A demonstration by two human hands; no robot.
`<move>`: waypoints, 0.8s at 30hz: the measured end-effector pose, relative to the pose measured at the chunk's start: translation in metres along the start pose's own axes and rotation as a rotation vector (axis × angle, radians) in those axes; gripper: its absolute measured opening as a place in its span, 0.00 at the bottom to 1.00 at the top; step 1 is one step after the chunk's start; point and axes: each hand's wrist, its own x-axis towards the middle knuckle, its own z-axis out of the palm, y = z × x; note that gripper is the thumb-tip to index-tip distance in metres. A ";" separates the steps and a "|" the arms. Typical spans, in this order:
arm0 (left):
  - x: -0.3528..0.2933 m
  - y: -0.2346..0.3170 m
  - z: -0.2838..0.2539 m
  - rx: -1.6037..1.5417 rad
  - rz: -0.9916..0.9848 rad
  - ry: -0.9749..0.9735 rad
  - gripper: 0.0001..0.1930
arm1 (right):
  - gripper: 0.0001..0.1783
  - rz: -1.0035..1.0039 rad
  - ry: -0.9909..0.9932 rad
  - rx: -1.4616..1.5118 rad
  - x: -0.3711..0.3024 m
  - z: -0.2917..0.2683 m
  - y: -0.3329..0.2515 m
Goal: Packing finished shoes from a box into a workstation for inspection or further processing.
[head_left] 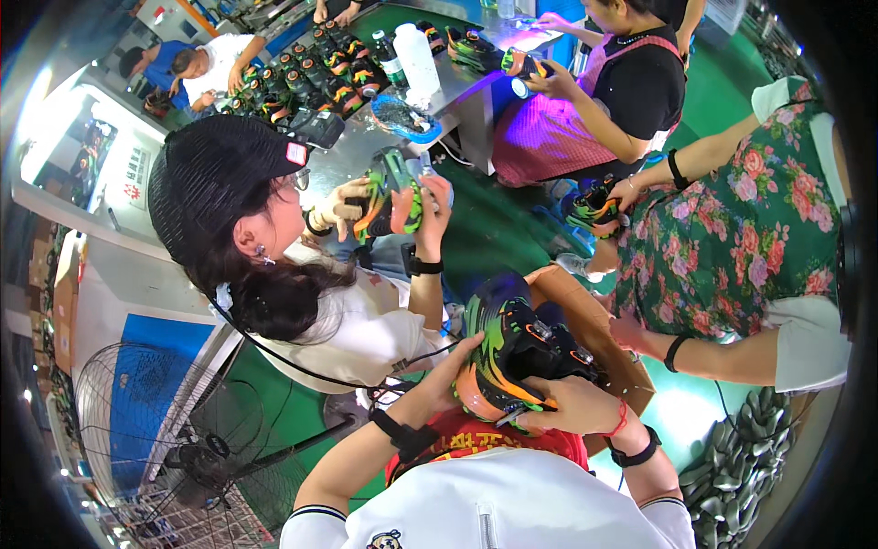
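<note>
A black, orange and green sports shoe (494,352) is held up in front of my chest, toe pointing away. My left hand (450,371) wraps round its left side, the fingers partly hidden behind it. My right hand (574,405) is closed on the heel end, at the collar opening. A thin metallic piece (512,416) shows beside the right fingertips; what it is I cannot make out. A black band circles each of my wrists, and a red string is on the right one.
An open cardboard box (585,302) stands just beyond the shoe. A co-worker in a black cap (219,183) handles a similar shoe at left; others work across and at right. Many shoes stand on the metal table (352,165). A wire-cage fan (192,448) is lower left, grey pieces (741,467) lower right.
</note>
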 end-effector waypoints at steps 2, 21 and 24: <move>0.000 0.004 0.005 0.010 -0.030 0.015 0.22 | 0.28 0.011 -0.056 0.015 0.002 -0.008 0.000; 0.016 0.003 -0.002 0.092 -0.072 -0.063 0.30 | 0.27 0.135 0.118 0.213 0.020 -0.021 0.039; 0.014 0.003 -0.004 0.117 -0.083 -0.167 0.32 | 0.26 0.211 0.093 0.222 0.024 -0.029 0.041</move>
